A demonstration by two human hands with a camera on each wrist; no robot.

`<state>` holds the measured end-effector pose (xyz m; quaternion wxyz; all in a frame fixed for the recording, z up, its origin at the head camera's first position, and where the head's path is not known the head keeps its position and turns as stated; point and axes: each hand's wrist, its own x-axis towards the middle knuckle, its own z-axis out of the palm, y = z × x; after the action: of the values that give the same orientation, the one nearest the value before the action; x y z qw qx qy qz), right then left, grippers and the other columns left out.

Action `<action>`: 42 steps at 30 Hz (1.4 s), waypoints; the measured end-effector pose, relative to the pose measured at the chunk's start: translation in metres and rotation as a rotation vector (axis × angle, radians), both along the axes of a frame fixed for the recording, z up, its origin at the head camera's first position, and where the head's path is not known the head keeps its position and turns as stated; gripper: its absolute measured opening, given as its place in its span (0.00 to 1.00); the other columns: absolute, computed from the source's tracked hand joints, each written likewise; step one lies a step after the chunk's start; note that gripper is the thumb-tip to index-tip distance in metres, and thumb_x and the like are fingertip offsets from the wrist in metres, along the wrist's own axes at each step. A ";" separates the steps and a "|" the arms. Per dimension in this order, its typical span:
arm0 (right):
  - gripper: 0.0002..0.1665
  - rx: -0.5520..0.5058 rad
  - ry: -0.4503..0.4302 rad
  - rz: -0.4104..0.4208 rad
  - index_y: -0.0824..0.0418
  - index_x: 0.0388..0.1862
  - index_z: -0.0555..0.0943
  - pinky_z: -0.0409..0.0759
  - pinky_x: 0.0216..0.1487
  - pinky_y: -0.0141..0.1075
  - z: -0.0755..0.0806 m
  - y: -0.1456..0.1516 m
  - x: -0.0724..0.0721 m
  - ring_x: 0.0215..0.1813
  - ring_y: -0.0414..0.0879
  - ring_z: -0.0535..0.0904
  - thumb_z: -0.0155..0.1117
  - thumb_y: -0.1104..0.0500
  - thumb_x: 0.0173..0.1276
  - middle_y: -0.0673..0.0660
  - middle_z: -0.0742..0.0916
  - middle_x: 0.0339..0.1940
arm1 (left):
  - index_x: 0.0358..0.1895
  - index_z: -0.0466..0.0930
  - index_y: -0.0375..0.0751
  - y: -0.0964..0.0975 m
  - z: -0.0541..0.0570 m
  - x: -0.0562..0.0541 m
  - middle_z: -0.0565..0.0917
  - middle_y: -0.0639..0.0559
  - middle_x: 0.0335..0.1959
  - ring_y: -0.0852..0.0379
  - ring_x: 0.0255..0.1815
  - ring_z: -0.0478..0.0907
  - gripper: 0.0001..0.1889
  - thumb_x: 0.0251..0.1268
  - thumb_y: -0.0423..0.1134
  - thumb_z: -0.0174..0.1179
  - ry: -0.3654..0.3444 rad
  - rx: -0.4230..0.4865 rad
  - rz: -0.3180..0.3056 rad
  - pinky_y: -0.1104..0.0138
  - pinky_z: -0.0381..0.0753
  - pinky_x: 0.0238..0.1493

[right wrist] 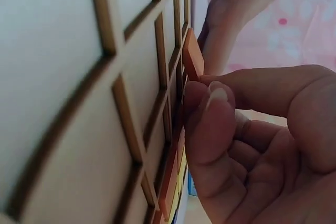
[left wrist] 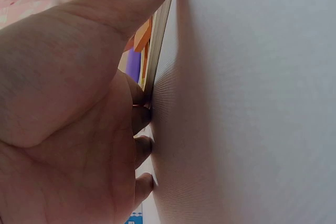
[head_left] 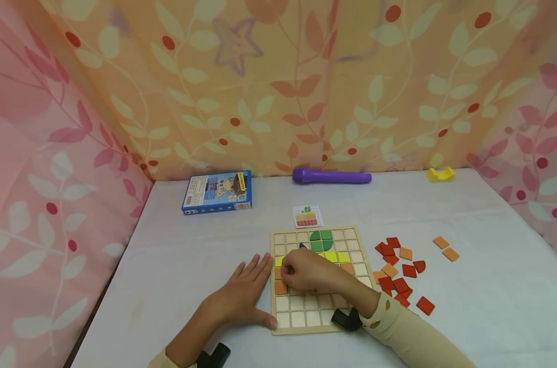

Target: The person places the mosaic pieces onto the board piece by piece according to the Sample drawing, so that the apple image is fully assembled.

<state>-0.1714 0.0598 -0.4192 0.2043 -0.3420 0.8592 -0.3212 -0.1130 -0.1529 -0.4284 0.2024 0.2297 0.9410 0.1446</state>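
A wooden grid board [head_left: 297, 331] lies on the white table, holding green, yellow and orange tiles in its upper cells. Over its left side, my right hand [head_left: 311, 270] pinches an orange square tile [right wrist: 192, 53] at its edge; in the right wrist view that tile stands tilted against the grid. Some cells are hidden under this hand. My left hand [head_left: 237, 296] lies with fingers straight along the board's left edge, thumb at the near left corner. A yellow tile row [head_left: 337, 257] sits below the green tiles [head_left: 321, 240], and a dark blue piece [head_left: 302, 246] shows beside them.
Loose red tiles [head_left: 425, 305] and orange tiles [head_left: 441, 242] are scattered right of the board. Behind it lies a pattern card [head_left: 307, 216]. Farther back are a blue box [head_left: 217, 192], a purple microphone-shaped stick [head_left: 332, 177] and a yellow block [head_left: 441, 175], before a floral curtain.
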 end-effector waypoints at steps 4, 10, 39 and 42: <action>0.14 0.007 0.062 -0.018 0.53 0.20 0.80 0.73 0.28 0.31 -0.001 -0.002 0.005 0.24 0.37 0.73 0.68 0.64 0.65 0.43 0.78 0.18 | 0.82 0.42 0.42 0.000 -0.001 -0.001 0.43 0.49 0.83 0.46 0.82 0.36 0.71 0.38 0.80 0.63 0.004 -0.007 -0.002 0.45 0.41 0.76; 0.20 0.083 0.264 0.031 0.49 0.16 0.75 0.66 0.24 0.29 0.003 -0.003 0.021 0.21 0.34 0.67 0.70 0.64 0.63 0.40 0.72 0.14 | 0.82 0.42 0.42 -0.001 -0.003 -0.001 0.43 0.49 0.83 0.46 0.82 0.35 0.72 0.37 0.80 0.64 -0.003 -0.016 0.001 0.45 0.40 0.76; 0.19 0.459 0.115 -0.209 0.54 0.28 0.75 0.71 0.27 0.38 0.030 0.162 0.009 0.27 0.44 0.71 0.80 0.63 0.50 0.47 0.75 0.22 | 0.82 0.42 0.41 0.002 0.000 0.001 0.42 0.50 0.83 0.46 0.82 0.34 0.73 0.35 0.79 0.67 0.002 0.014 0.023 0.45 0.39 0.76; 0.19 0.412 0.104 -0.190 0.54 0.27 0.74 0.70 0.27 0.37 0.027 0.161 0.008 0.27 0.43 0.70 0.79 0.66 0.51 0.47 0.75 0.22 | 0.82 0.42 0.41 0.002 0.000 0.001 0.42 0.50 0.82 0.46 0.82 0.35 0.73 0.35 0.79 0.67 0.008 0.012 0.023 0.45 0.39 0.76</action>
<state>-0.1636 0.2207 -0.3920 0.1941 -0.2268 0.9443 -0.1386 -0.1123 -0.1509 -0.4283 0.1957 0.2208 0.9433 0.1518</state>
